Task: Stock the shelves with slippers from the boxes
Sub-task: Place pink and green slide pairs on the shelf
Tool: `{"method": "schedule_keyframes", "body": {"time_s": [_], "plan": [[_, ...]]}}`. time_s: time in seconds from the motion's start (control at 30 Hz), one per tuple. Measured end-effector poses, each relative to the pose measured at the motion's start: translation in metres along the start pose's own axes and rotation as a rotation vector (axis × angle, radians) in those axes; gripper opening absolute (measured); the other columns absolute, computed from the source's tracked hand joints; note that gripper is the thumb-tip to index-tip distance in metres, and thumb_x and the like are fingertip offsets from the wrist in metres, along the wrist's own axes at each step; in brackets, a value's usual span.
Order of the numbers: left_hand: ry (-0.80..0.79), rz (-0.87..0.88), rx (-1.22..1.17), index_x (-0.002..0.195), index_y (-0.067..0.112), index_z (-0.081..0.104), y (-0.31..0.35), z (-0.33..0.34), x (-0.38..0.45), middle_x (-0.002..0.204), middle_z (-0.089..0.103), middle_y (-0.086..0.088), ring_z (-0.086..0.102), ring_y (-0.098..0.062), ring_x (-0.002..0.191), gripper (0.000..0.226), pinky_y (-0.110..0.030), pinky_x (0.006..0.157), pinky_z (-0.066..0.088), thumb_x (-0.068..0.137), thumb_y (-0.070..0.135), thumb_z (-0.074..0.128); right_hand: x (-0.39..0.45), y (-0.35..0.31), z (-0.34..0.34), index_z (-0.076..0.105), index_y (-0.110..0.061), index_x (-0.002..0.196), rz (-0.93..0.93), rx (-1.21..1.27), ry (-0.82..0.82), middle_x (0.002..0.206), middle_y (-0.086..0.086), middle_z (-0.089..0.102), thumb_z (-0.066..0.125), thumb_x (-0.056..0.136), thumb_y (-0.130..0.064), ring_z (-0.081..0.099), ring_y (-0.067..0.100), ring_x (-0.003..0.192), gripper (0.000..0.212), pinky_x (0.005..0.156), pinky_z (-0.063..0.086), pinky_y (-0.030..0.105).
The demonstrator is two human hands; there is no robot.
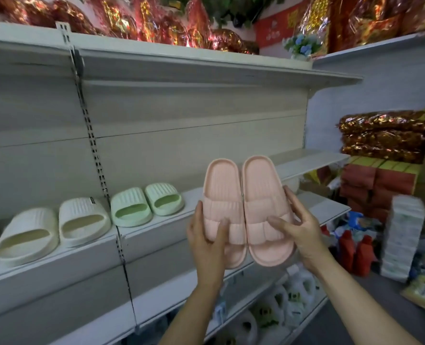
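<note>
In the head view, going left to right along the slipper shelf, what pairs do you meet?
Cream pair of slippers on the shelf → green pair of slippers on it → pink pair of slippers, held side by side in front of the shelf by the left hand and right hand.

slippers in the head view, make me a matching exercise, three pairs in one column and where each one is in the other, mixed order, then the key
Column one:
1. pink slippers
2. green slippers
3. cream slippers

Column two:
A. on the shelf, furthest left
B. held side by side in the left hand and right hand
C. on the shelf, between the other two pairs

Pairs: 1-B, 2-C, 3-A
</note>
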State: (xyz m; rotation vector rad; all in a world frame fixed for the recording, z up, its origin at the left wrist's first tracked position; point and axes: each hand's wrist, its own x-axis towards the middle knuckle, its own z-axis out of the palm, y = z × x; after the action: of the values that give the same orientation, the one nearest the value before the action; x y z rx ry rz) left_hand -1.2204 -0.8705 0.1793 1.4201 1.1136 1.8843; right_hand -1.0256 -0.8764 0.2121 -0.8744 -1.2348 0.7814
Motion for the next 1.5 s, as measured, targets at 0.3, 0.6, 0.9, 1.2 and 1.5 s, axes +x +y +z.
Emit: {"method": "schedule_keyframes", "body": {"time_s": [0.3, 0.6, 0.9, 1.2, 1.5], "plan": [[0.092, 0.020, 0.260, 0.147, 0.026, 0.041, -0.033, 0.028, 0.112, 0.141, 0.051, 0.000, 0.050, -0.018, 0.127, 0.073, -0.047, 0.105, 0.045, 0.084, 0.056, 0.063, 0.149, 0.038, 0.026, 0.055, -0.028, 0.136, 0.075, 0.030, -0.137, 0.132, -0.012, 0.061, 0.090, 0.060, -0.032, 0.057, 0.009, 0.122, 0.084, 0.105, 0.046, 0.040], [0.160, -0.158, 0.611, 0.137, 0.003, 0.043, -0.077, 0.041, 0.188, 0.133, 0.054, -0.019, 0.052, -0.036, 0.122, 0.067, -0.049, 0.102, 0.042, 0.089, 0.046, 0.058, 0.271, 0.099, 0.074, 0.062, -0.015, 0.124, 0.233, 0.091, -0.389, 0.107, -0.003, 0.072, 0.075, 0.081, -0.010, 0.069, 0.016, 0.097, 0.045, 0.091, 0.054, 0.036], [0.079, -0.259, 1.058, 0.156, -0.002, 0.007, -0.084, 0.070, 0.190, 0.163, 0.007, -0.024, 0.008, -0.031, 0.152, 0.131, -0.033, 0.121, 0.007, 0.057, 0.082, 0.009, 0.303, 0.152, 0.090, 0.059, -0.013, 0.132, 0.148, -0.307, -0.479, 0.130, 0.002, 0.063, 0.073, 0.085, -0.034, 0.059, 0.020, 0.119, 0.054, 0.102, 0.046, 0.035], [-0.001, -0.223, 1.325, 0.154, -0.007, 0.005, -0.101, 0.067, 0.211, 0.162, 0.013, -0.025, 0.013, -0.033, 0.152, 0.102, -0.036, 0.121, 0.010, 0.093, 0.063, 0.047, 0.285, 0.153, 0.101, 0.043, -0.028, 0.146, -0.035, -0.597, -0.469, 0.143, 0.007, 0.045, 0.075, 0.074, -0.054, 0.048, 0.032, 0.127, 0.083, 0.102, 0.042, 0.037], [0.057, -0.272, 1.311, 0.136, -0.017, 0.045, -0.107, 0.066, 0.218, 0.134, 0.053, -0.037, 0.055, -0.045, 0.124, 0.127, -0.049, 0.106, 0.043, 0.081, 0.085, -0.008, 0.296, 0.154, 0.110, 0.043, -0.030, 0.145, 0.010, -0.594, -0.494, 0.143, 0.006, 0.048, 0.077, 0.071, -0.050, 0.047, 0.032, 0.128, 0.083, 0.104, 0.041, 0.037]]}}
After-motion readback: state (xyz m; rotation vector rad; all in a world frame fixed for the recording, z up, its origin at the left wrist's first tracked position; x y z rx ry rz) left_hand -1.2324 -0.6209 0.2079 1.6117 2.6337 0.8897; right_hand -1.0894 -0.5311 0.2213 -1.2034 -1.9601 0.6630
